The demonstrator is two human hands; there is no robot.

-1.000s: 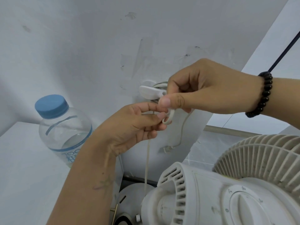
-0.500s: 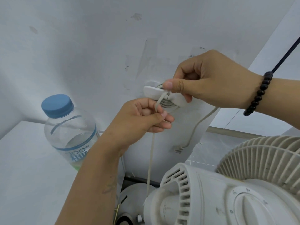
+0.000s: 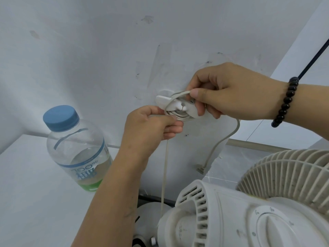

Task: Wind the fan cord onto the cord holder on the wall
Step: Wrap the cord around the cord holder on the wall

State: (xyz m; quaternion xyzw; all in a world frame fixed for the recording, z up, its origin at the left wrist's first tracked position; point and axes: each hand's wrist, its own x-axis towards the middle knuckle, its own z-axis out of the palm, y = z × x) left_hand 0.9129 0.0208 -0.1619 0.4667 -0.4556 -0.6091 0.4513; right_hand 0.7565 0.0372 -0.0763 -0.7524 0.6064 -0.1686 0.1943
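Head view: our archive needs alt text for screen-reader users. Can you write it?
Two hands wind a white fan cord around a cord holder on the wall, plug end dangling. A white fan sits below, a water bottle left.

Water bottle [image 3: 78, 148] on white ledge [image 3: 26, 193].

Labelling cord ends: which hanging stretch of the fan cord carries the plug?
The pale fan cord stretch below the right hand; plug at its tip.
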